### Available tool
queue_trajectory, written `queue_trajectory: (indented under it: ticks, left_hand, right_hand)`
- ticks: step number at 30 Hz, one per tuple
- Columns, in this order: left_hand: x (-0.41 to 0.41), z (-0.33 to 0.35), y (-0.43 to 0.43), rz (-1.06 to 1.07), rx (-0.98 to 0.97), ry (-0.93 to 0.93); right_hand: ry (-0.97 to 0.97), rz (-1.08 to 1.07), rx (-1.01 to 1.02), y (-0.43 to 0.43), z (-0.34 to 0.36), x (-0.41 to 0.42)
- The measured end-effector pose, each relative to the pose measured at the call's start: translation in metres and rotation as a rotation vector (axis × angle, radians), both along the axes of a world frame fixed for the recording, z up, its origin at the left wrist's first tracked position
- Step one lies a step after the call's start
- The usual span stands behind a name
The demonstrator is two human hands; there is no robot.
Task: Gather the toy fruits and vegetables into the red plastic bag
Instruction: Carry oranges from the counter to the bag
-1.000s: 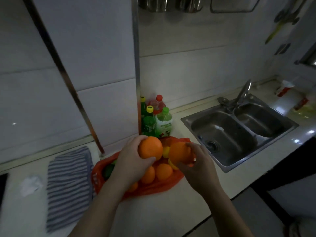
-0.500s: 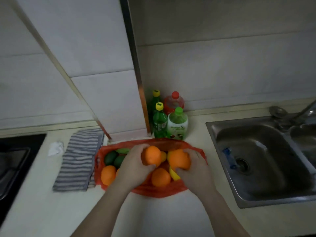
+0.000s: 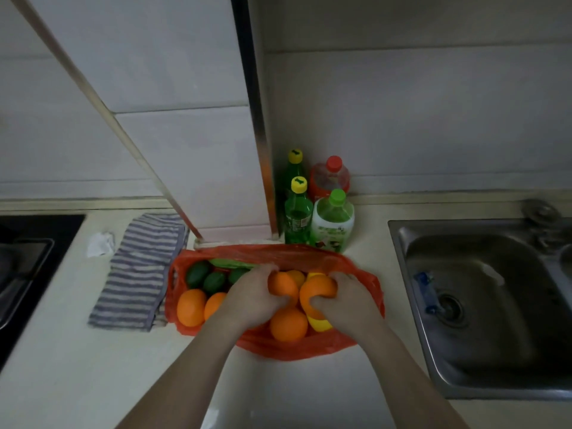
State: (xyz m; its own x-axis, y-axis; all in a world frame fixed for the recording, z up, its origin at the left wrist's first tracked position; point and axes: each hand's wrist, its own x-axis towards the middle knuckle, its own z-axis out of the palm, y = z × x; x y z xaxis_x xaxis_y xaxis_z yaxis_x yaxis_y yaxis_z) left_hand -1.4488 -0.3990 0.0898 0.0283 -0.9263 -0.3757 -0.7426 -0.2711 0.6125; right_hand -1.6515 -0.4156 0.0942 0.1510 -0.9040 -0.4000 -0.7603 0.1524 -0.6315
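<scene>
We are gripping an orange (image 3: 280,284) in the left hand (image 3: 252,301) and a second orange (image 3: 315,291) in the right hand (image 3: 348,303), fingers curling round each, low over the heaped red bag (image 3: 297,257) on the bench (image 3: 77,366), risking either rolling off the pile toward the sink (image 3: 464,274).

Striped cloth (image 3: 140,270) flat on pale counter (image 3: 77,366), crumpled white scrap (image 3: 99,244) just beside it. Four bottles (image 3: 333,222) clustered at wall corner. Steel sink (image 3: 483,305) right; black hob (image 3: 28,252) far left.

Head view, steeply down, close
</scene>
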Motion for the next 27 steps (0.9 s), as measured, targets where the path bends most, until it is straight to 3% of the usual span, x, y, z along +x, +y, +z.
queue_trajectory:
  ticks: [7, 17, 23, 27]
  left_hand:
    - [0.008, -0.011, -0.017, 0.006, 0.12, 0.032]
    - [0.007, -0.02, -0.033, 0.041, 0.051, 0.088]
    - [0.001, -0.023, -0.032, -0.007, 0.155, 0.109]
    - [-0.002, -0.019, -0.045, 0.017, 0.071, 0.069]
  right_hand:
    - [-0.094, -0.024, 0.138, -0.022, -0.004, 0.004]
    - [-0.023, -0.031, -0.069, -0.029, -0.013, 0.004]
    - [0.055, -0.019, -0.143, -0.032, -0.018, 0.002]
    - [0.069, -0.023, -0.205, -0.029, -0.024, 0.001]
